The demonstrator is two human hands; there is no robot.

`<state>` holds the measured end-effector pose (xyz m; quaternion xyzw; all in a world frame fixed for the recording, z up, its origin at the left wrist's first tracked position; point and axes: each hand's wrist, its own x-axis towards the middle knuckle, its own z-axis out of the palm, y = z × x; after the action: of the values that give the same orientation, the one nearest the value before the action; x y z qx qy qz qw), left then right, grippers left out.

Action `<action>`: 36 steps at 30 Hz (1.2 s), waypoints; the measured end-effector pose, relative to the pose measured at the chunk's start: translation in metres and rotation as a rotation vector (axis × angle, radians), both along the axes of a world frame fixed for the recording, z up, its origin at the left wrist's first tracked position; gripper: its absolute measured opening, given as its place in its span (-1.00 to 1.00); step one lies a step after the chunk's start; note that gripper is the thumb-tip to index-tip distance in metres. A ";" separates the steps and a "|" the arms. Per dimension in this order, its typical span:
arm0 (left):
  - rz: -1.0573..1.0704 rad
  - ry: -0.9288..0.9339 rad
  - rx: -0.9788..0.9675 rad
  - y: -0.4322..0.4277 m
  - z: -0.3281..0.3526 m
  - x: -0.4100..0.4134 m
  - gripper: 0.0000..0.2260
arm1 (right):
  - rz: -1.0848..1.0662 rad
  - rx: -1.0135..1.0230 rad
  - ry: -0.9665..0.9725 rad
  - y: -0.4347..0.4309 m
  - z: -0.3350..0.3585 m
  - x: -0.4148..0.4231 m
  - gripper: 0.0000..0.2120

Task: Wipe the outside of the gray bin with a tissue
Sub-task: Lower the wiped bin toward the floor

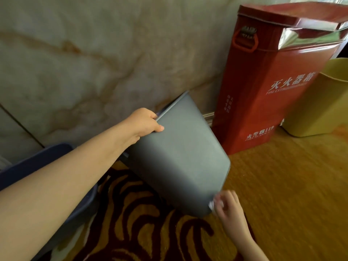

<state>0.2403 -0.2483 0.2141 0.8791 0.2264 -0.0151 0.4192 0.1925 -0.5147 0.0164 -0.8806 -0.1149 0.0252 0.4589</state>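
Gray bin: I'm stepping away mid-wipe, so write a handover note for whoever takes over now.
Left hand grips the gray bin by its rim, holding it tilted over the patterned rug.
Right hand pinches the tissue against the bin's lower corner nearest the camera.
Done: tissue is on the outside; how much is clean cannot be told.
Left: wipe the other outer sides, then set the bin down.

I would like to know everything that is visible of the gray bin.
The gray bin is plain, smooth and matte, plastic by its look, with flat sides and rounded corners. It is tilted over the patterned carpet. The left hand grips its upper edge; the right hand holds a white tissue against its lower corner.
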 end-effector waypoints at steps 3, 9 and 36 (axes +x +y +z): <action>-0.009 -0.060 0.087 -0.003 0.010 0.001 -0.80 | -0.102 0.086 0.281 -0.017 -0.012 -0.019 -0.80; -0.187 -0.233 0.571 0.020 0.038 -0.023 -0.79 | 0.046 0.386 0.641 0.011 0.047 -0.011 -0.73; -0.394 0.074 0.482 0.076 -0.008 -0.093 -0.71 | 0.258 -0.375 0.114 0.227 0.197 0.091 -0.84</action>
<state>0.1476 -0.1726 0.2065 0.9790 0.0638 -0.0739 0.1790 0.2831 -0.2874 0.2133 -0.9258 -0.1937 0.1541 0.2858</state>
